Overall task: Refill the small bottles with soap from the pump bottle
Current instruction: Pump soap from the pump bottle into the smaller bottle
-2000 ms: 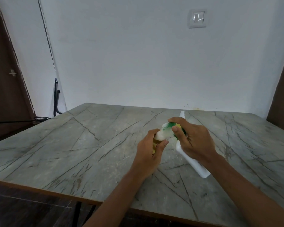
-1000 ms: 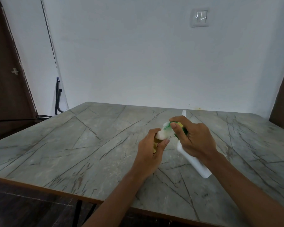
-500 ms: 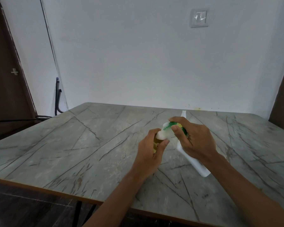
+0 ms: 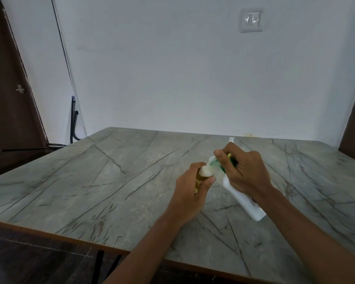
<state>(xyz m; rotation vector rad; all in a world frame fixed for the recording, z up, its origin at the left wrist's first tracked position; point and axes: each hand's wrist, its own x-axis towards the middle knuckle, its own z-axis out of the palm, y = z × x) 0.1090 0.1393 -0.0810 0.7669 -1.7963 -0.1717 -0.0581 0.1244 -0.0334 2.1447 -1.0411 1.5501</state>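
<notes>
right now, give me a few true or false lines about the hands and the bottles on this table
1. The left hand grips a small bottle. True.
2. The right hand lies flat on the table. False: its fingers are curled round the white bottle.
3. The white bottle stands upright. False: it is tilted, top end leaning toward the small bottle, base pointing back toward the person.
4. A light switch is on the wall behind the table. True.
</notes>
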